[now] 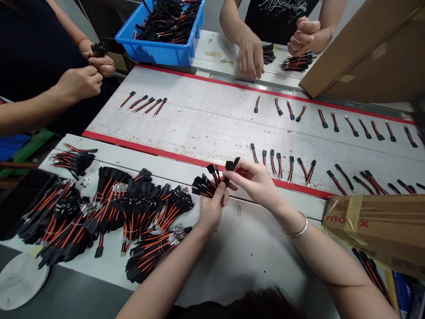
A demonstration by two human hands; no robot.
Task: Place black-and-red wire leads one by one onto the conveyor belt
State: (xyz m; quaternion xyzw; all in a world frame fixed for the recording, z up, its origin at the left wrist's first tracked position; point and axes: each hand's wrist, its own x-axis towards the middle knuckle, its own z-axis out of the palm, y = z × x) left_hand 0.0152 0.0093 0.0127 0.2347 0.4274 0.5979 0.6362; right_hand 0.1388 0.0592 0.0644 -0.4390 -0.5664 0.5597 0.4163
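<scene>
My left hand grips a small bunch of red-and-black wire leads with black connectors above the white bench edge. My right hand comes in from the right, its fingertips pinching a black connector at the top of that bunch. Beside my left wrist lies a large heap of bundled leads with orange-red wires and black connectors. Single leads lie in rows across a perforated conveyor belt with red edges, just past my right hand.
Two co-workers stand at the belt, one at the left with hands holding leads, one opposite with hands over a bench. A blue crate holds leads. Cardboard boxes stand at the right.
</scene>
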